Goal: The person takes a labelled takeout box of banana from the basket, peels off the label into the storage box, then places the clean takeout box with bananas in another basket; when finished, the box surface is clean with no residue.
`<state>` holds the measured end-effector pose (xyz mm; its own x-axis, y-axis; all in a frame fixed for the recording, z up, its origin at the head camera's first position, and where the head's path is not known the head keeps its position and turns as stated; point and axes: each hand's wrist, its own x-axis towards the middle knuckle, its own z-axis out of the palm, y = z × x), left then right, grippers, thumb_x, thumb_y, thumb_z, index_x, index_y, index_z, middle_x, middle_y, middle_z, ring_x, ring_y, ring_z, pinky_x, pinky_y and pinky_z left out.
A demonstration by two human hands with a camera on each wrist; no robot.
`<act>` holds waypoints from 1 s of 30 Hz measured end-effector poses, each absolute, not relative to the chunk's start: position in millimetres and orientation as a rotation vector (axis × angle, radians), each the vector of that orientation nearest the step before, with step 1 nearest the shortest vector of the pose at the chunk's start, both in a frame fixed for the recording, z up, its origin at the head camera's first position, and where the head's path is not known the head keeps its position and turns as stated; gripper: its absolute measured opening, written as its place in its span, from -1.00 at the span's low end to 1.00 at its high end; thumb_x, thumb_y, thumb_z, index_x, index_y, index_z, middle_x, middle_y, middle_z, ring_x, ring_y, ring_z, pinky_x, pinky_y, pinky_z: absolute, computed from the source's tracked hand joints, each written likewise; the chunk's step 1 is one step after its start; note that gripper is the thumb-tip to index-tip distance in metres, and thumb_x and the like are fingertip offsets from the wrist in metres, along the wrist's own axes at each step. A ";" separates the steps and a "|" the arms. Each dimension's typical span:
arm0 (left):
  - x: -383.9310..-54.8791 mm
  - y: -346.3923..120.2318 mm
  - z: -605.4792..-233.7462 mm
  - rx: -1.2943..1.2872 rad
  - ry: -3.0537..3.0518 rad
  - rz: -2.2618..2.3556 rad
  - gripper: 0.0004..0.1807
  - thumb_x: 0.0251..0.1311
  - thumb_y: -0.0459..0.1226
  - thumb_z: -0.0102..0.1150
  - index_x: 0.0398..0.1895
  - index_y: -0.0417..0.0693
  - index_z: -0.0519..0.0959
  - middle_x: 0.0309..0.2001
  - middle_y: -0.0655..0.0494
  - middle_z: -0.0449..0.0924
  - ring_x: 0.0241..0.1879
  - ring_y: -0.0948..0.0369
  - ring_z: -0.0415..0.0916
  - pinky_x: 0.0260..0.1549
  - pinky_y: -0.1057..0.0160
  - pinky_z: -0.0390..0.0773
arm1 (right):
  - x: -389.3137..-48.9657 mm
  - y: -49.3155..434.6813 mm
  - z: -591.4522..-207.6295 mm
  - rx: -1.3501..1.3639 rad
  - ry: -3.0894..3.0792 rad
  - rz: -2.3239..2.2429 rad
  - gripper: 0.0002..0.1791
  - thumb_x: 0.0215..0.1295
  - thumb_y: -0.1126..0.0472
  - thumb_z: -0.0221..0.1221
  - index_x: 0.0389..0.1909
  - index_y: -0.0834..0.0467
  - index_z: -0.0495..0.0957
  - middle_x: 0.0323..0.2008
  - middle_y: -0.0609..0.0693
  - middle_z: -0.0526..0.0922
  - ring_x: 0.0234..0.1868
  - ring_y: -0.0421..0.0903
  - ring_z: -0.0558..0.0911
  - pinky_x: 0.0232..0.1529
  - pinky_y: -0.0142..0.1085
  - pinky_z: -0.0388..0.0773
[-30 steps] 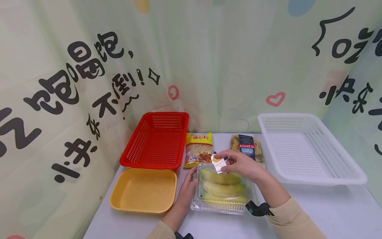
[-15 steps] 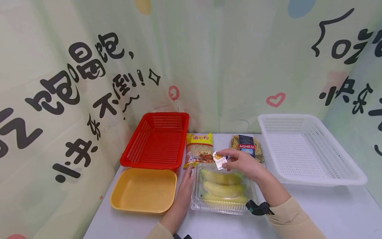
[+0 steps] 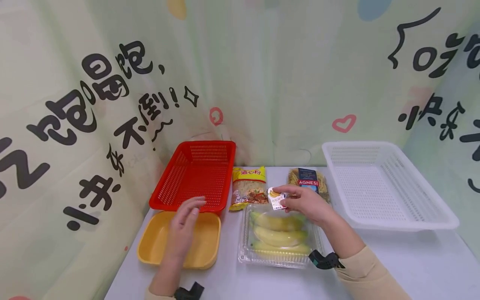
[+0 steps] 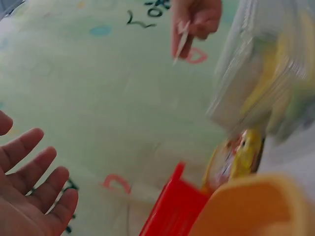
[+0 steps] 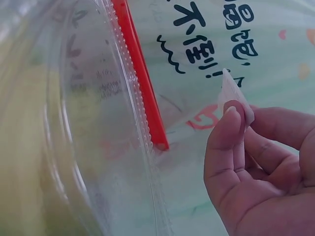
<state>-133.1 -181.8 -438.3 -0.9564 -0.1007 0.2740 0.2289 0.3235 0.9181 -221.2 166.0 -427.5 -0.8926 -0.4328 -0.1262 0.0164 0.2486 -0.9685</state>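
Observation:
In the head view my right hand (image 3: 308,205) pinches a small white label (image 3: 275,201) with a banana picture, above the far edge of a clear plastic box (image 3: 245,256). The right wrist view has this label (image 5: 230,93) between thumb and fingertips. Several yellow-green bananas (image 3: 280,237) lie inside the lidded box, which rests on the table. My left hand (image 3: 181,235) is raised over a yellow basin (image 3: 210,250), holding nothing. Its fingers are spread and loosely extended in the left wrist view, where the left hand (image 4: 29,196) fills the lower left.
Behind the basin stands a red basket (image 3: 195,183). A yellow-topped noodle bag (image 3: 248,187) and an AGNESI pasta bag (image 3: 308,177) lie behind the box. At the right is a white basket (image 3: 378,191). A printed curtain (image 3: 277,83) encloses the white table (image 3: 270,287).
My left hand has left the box's left side and moved left over the yellow basin. The right hand has raised the label slightly and still pinches it. The box stays put.

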 end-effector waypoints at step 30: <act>-154.9 -370.9 -507.8 0.389 -2.935 -1.559 -0.33 0.47 0.09 -0.13 0.51 -0.03 0.18 0.42 -0.27 0.24 0.33 -0.16 0.26 0.33 -0.22 0.31 | -220.4 167.9 -424.5 -0.300 2.079 -1.721 -0.50 0.33 0.29 0.21 0.29 0.23 0.47 0.08 0.19 0.54 -0.19 0.04 0.67 0.02 -0.05 0.65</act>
<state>-154.9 -370.9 -507.8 -0.9525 -0.1070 -0.2850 -0.2961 0.5434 0.7855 -220.4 167.9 -424.5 -0.8875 -0.4230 -0.1826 0.1004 0.2092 -0.9727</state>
